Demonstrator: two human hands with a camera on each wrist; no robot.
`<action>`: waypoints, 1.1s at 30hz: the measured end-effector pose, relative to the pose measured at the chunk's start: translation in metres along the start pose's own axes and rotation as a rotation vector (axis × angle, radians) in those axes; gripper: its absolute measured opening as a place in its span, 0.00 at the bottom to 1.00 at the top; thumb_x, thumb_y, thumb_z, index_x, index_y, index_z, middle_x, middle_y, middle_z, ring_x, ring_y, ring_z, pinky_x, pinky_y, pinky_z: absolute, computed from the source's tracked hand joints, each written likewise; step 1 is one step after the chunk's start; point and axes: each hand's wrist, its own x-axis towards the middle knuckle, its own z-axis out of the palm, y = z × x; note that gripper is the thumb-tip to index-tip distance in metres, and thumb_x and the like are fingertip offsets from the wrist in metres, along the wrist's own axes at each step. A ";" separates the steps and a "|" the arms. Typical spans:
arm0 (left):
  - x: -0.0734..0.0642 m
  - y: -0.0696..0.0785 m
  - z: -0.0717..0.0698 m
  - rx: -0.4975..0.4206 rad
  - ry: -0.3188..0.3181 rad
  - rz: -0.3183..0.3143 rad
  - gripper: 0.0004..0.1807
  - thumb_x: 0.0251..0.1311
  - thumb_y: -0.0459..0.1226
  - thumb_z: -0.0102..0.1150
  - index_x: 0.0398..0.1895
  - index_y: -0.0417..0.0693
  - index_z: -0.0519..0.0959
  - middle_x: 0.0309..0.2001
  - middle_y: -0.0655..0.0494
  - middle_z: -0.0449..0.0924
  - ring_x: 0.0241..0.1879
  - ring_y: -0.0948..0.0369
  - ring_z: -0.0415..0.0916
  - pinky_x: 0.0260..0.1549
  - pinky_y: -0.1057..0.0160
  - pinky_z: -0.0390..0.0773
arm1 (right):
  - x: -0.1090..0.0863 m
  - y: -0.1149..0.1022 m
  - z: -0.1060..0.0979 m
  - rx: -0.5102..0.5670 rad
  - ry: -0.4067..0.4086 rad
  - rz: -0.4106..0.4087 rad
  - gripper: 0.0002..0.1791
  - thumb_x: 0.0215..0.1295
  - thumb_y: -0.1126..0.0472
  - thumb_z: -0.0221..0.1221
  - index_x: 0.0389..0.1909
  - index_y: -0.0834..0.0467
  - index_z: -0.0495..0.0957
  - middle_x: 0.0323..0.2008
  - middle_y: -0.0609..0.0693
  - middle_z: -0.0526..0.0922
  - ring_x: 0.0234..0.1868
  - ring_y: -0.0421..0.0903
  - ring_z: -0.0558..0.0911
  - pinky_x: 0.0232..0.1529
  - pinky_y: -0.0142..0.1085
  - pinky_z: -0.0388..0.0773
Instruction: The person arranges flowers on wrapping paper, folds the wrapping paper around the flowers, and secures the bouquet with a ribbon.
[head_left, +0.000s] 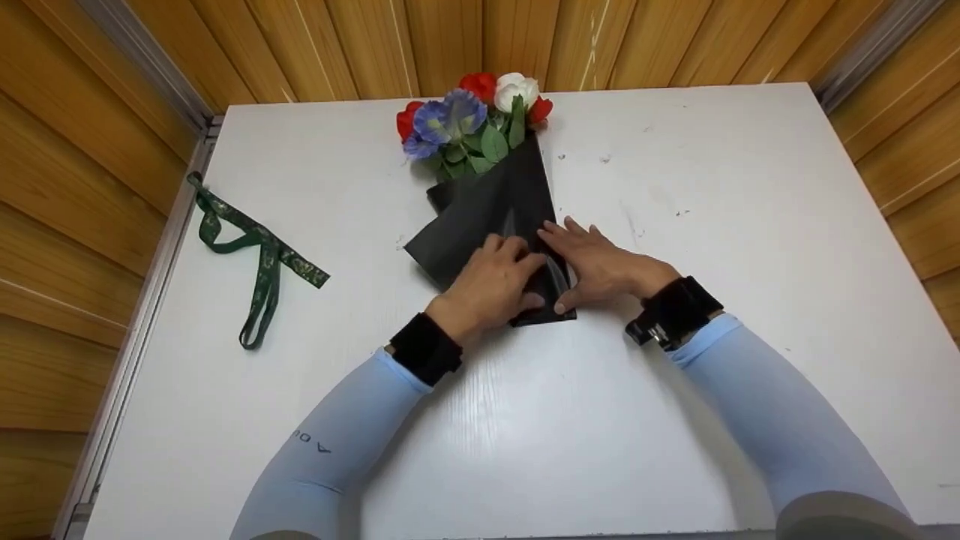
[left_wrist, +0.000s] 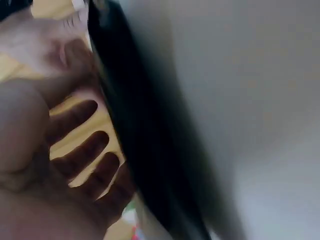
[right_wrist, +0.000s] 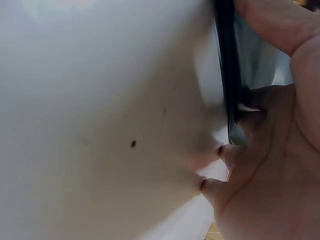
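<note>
A bouquet lies on the white table, its stems wrapped in black wrapping paper (head_left: 480, 206). Red, white and blue-purple flowers (head_left: 450, 120) with green leaves show at the wrap's far end. On the lower middle of the paper rests my left hand (head_left: 491, 281), fingers slightly bent; the left wrist view shows its loose fingers (left_wrist: 82, 155) beside the dark paper (left_wrist: 145, 130), pinching nothing. My right hand (head_left: 604, 262) lies with spread fingers along the paper's right edge. In the right wrist view its fingertips touch the table and the paper edge (right_wrist: 227, 65). The stems are hidden inside.
A dark green patterned ribbon (head_left: 259, 236) lies loosely looped on the left of the white table (head_left: 712, 187). Wood-look panels (head_left: 517, 45) stand behind the table and at both sides. A metal rail (head_left: 150, 300) runs along the left edge.
</note>
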 end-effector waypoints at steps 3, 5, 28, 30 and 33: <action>0.003 0.006 0.003 0.001 -0.106 -0.002 0.39 0.66 0.61 0.62 0.76 0.55 0.70 0.69 0.45 0.68 0.62 0.46 0.65 0.59 0.47 0.74 | -0.002 0.003 -0.002 0.012 -0.010 -0.017 0.65 0.58 0.48 0.76 0.84 0.59 0.41 0.84 0.56 0.36 0.83 0.59 0.33 0.79 0.60 0.33; 0.004 0.007 0.004 0.011 -0.128 -0.019 0.40 0.65 0.62 0.62 0.76 0.56 0.69 0.70 0.45 0.66 0.62 0.45 0.65 0.60 0.47 0.74 | -0.003 0.005 -0.002 0.022 -0.006 -0.025 0.65 0.58 0.49 0.76 0.84 0.60 0.41 0.84 0.56 0.36 0.83 0.60 0.33 0.79 0.60 0.32; 0.000 0.024 -0.001 0.014 -0.116 -0.079 0.36 0.65 0.55 0.67 0.74 0.57 0.71 0.68 0.44 0.68 0.63 0.43 0.65 0.56 0.47 0.78 | -0.050 0.017 0.025 0.136 0.218 0.085 0.59 0.61 0.50 0.73 0.82 0.63 0.46 0.82 0.63 0.48 0.83 0.61 0.39 0.79 0.59 0.36; -0.001 0.029 0.000 0.020 -0.109 -0.054 0.30 0.68 0.49 0.66 0.72 0.59 0.73 0.68 0.46 0.69 0.64 0.43 0.65 0.56 0.44 0.78 | -0.050 0.018 0.027 0.153 0.219 0.100 0.59 0.61 0.50 0.73 0.83 0.62 0.46 0.82 0.63 0.47 0.83 0.60 0.39 0.79 0.58 0.36; -0.002 0.039 0.002 0.053 -0.111 -0.002 0.23 0.73 0.39 0.59 0.69 0.62 0.77 0.67 0.50 0.70 0.65 0.45 0.64 0.57 0.40 0.78 | -0.052 0.019 0.029 0.176 0.223 0.122 0.60 0.60 0.51 0.73 0.83 0.61 0.45 0.82 0.62 0.46 0.83 0.59 0.38 0.79 0.58 0.34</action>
